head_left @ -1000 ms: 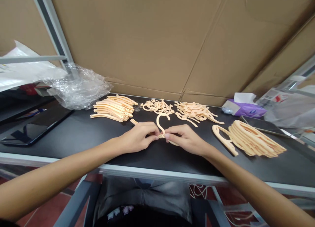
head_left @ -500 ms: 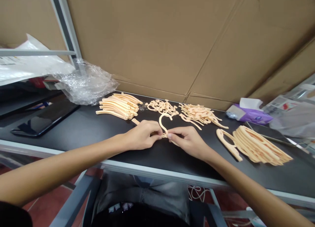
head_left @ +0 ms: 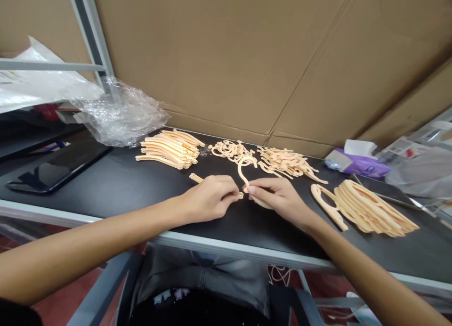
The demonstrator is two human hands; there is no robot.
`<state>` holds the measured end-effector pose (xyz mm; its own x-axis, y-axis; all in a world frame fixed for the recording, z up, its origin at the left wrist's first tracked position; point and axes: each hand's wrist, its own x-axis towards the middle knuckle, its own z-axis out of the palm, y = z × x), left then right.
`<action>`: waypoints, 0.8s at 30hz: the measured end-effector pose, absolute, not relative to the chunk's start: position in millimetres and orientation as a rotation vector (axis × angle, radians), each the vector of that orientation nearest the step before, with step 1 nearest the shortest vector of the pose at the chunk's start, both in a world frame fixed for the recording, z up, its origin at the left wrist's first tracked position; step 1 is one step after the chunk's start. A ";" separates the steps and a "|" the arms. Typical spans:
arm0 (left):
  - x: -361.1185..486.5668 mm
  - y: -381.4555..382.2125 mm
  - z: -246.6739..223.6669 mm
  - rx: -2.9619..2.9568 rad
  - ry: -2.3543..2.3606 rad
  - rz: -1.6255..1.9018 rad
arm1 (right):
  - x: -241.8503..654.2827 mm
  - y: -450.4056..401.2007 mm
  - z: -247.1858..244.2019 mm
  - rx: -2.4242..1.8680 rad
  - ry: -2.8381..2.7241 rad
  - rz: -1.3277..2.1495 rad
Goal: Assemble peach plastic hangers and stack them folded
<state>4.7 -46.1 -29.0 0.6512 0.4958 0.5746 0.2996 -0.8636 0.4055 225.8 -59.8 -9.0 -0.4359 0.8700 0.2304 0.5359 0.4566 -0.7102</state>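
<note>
My left hand (head_left: 213, 199) is closed around a peach plastic hanger arm (head_left: 195, 177); one end shows behind the hand, the other past the fingertips. My right hand (head_left: 277, 196) pinches the foot of a peach hanger hook (head_left: 243, 174), whose curve stands up above the table. Below the right fingers, a second hanger arm (head_left: 261, 202) shows, partly hidden by the hand. A small gap separates the left arm's tip from the hook's foot. Behind the hands lie a pile of loose hooks (head_left: 231, 150) and a heap of other hanger parts (head_left: 282, 160).
At back left sits a stack of hanger arms (head_left: 169, 149), near crumpled clear plastic (head_left: 123, 116) and a black phone-like slab (head_left: 60, 168). On the right are joined hangers (head_left: 370, 208), a purple tissue pack (head_left: 363, 163) and a plastic bag (head_left: 409, 170). Cardboard (head_left: 219, 57) walls the back.
The hook has moved right with my right hand, apart from the piece in my left hand. Before, both hands met at the hook's foot. The view has shifted slightly.
</note>
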 end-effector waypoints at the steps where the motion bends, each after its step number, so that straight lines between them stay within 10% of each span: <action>1: 4.7 -45.8 -29.1 2.601 0.652 1.016 | 225.7 -61.2 -7.9 -1.156 -2.129 0.767; 24: 6.1 -44.0 -34.1 2.694 0.633 0.924 | 221.3 -60.5 -12.6 -1.147 -2.319 0.556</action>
<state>6.1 -44.0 -34.1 0.7089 0.4660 0.5295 0.3250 -0.8820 0.3411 221.3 -60.5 -12.6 -0.5270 0.8137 0.2453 0.6140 0.5641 -0.5521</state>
